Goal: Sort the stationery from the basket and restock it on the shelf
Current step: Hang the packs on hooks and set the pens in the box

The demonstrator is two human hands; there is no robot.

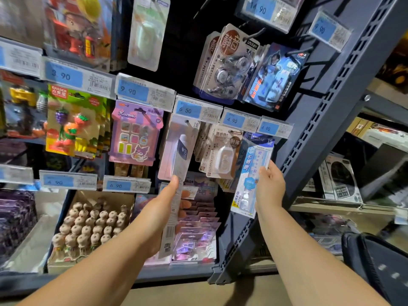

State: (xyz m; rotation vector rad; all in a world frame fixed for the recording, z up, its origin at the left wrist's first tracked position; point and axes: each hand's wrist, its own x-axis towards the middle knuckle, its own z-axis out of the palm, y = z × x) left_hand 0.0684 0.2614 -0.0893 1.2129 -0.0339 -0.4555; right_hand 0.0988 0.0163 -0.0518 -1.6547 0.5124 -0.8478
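left hand (164, 208) is clamping a clear ruler pack (176, 173), right hand (268, 186) a blue ruler pack (251, 173), both long axes pointing toward 1 o'clock

— Any sleeves on those arms?
— None showing; both forearms are bare up to the frame's edge.
— Rings, a watch?
— Nothing on the left hand (164, 208) or right hand (270, 184). Short, plain fingernails, no gloves.
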